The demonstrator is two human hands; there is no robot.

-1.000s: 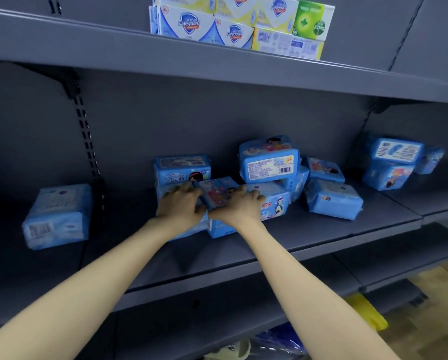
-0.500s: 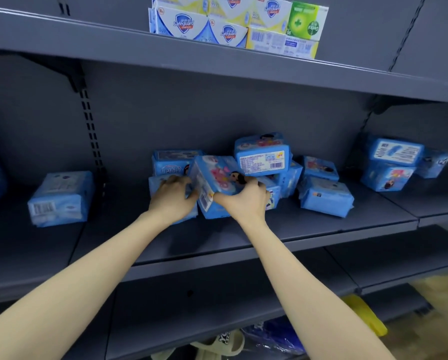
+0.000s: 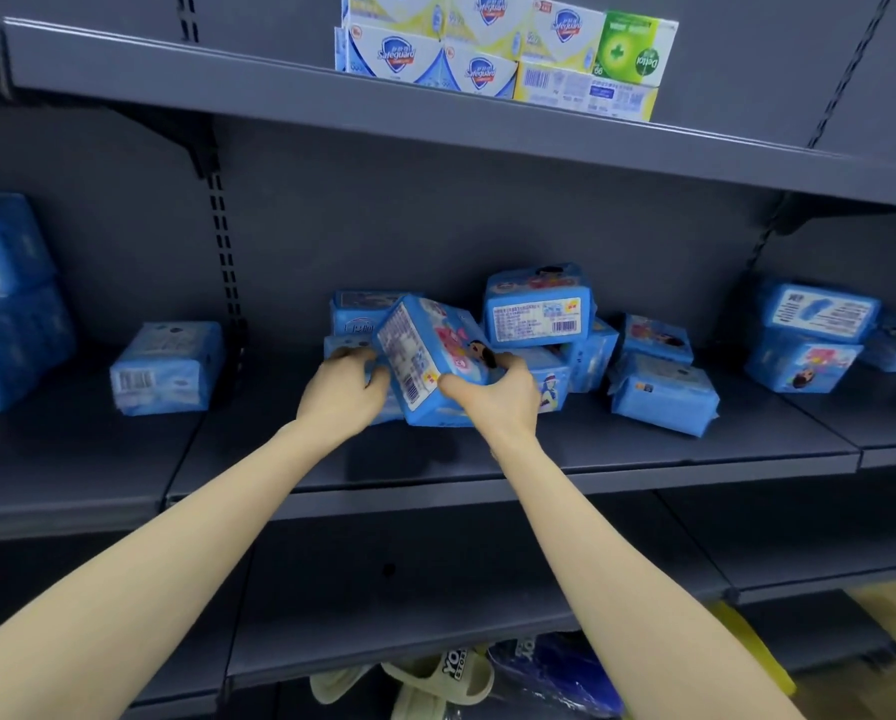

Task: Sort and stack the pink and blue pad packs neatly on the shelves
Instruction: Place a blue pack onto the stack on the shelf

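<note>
Tilted blue plastic pad pack [image 3: 435,363], barcode side towards the viewer, at the front of the grey metal shelf [image 3: 591,452], between left hand [image 3: 344,394] and right hand [image 3: 497,400]; fingers of both clamped on its edges. Heap of similar blue packs [image 3: 536,311] just behind.

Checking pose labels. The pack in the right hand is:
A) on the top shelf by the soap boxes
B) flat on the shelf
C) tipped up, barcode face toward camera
C: the right hand grips the blue pack tipped on its edge, barcode panel facing the camera.
</note>
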